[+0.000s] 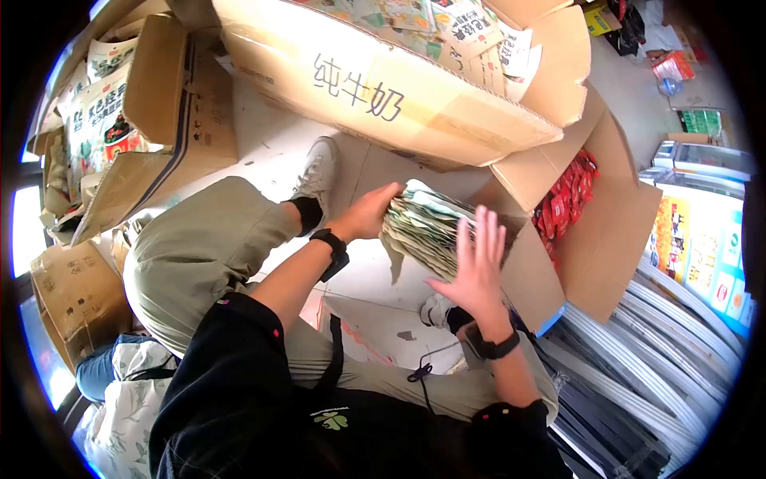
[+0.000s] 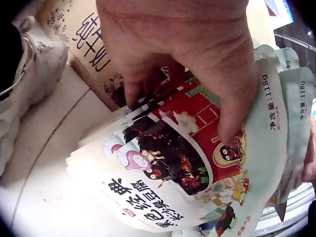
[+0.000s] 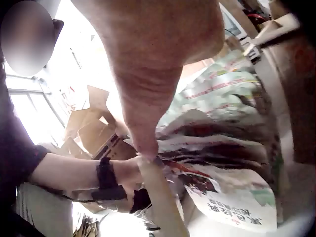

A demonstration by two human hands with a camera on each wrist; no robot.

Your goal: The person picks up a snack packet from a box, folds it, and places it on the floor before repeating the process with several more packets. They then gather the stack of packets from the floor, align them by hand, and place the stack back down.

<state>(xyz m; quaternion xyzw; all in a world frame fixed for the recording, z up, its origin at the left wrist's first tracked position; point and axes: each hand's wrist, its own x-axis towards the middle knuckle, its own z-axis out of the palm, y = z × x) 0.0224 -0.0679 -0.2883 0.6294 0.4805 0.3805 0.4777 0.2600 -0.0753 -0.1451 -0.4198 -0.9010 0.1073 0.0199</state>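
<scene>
1. L hand (image 1: 373, 211): grips pouch stack (image 1: 431, 225) abv. tiled flr (image 1: 369, 278).
2. R hand (image 1: 477, 271): fingers straight, beside stack; contact unclear.
3. Lg. ctn (image 1: 447, 120) fwd; R ctn (image 1: 610, 239) w/ red pkts (image 1: 566, 199).

Black top (image 1: 219, 387) with green clover (image 1: 330, 419), khaki trousers (image 1: 199, 239)

From my end I see the pouches (image 2: 185, 153) in cream and pale green, with a red panel, a dark food picture and black lettering. The big box (image 1: 435, 108) is plain tan with dark handwriting; the smaller box (image 1: 211, 120) is brown, crossed by a dark stripe. On my feed the packets (image 1: 565, 199) show bright red, the trousers (image 1: 203, 247) khaki, the shirt (image 1: 239, 383) black with a green clover (image 1: 329, 420). The bag (image 1: 128, 415) bears grey-green leaves on white.
</scene>
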